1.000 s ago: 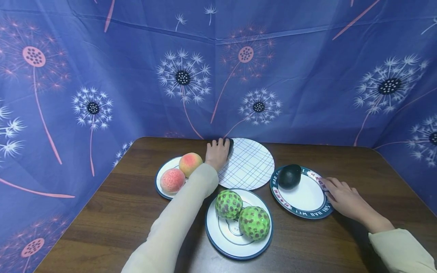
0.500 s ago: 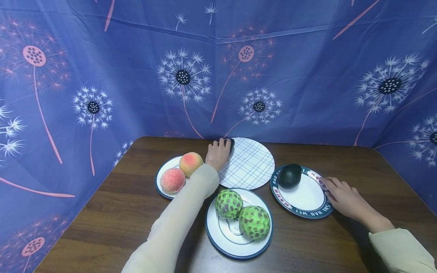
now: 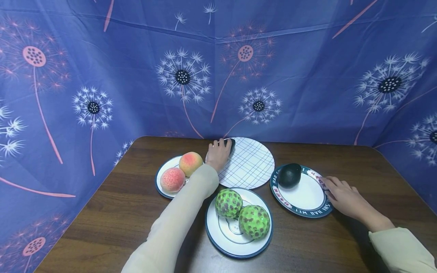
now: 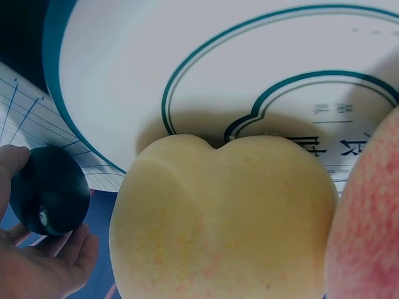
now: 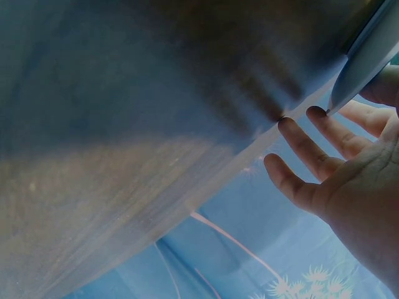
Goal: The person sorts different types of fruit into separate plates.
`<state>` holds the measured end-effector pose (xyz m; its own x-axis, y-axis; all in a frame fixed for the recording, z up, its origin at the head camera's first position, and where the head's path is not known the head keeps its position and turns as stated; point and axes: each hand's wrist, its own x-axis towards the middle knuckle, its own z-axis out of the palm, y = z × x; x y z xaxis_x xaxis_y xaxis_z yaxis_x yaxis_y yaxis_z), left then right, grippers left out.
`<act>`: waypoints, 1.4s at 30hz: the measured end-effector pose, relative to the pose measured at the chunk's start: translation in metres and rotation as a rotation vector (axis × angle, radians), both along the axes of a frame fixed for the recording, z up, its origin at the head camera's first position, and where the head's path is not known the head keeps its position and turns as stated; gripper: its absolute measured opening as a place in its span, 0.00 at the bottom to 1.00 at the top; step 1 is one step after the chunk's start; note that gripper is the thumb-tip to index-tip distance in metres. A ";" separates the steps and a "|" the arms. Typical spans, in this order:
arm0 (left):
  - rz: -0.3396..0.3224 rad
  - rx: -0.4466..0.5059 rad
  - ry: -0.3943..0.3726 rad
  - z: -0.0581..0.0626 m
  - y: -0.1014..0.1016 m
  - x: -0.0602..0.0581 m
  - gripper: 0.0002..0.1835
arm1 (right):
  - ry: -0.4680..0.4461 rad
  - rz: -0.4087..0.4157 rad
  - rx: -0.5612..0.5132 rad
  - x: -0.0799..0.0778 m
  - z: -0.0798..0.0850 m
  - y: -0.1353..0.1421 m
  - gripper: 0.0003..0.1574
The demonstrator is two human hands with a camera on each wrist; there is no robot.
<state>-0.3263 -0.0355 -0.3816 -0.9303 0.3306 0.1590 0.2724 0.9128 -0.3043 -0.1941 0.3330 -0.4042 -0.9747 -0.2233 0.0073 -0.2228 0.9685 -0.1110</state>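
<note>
My left hand (image 3: 218,154) grips a dark green avocado (image 4: 50,190) at the left side of the blue-checked white plate (image 3: 249,167). In the left wrist view the thumb and fingers curl round it; whether it touches the plate I cannot tell. Over on the right, my right hand (image 3: 343,195) rests its thumb and index finger on the rim of a green-rimmed plate (image 3: 308,212), its other fingers loosely extended. Another dark avocado (image 3: 289,175) lies on that plate.
Left of the checked plate, a small plate (image 3: 159,186) bears two peaches (image 3: 190,164). A blue-rimmed plate (image 3: 235,251) nearer me carries two green, brown-spotted round fruits (image 3: 254,222). Behind the wooden table (image 3: 102,227) hangs a blue dandelion-print cloth (image 3: 300,98).
</note>
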 end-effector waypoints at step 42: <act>-0.153 -0.011 0.028 0.022 0.019 0.011 0.40 | -0.013 0.004 -0.007 0.000 0.001 0.001 0.37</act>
<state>-0.3153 -0.0169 -0.3595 -0.8641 0.4701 0.1799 0.3993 0.8578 -0.3236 -0.1938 0.3339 -0.4034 -0.9738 -0.2273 -0.0033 -0.2252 0.9668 -0.1206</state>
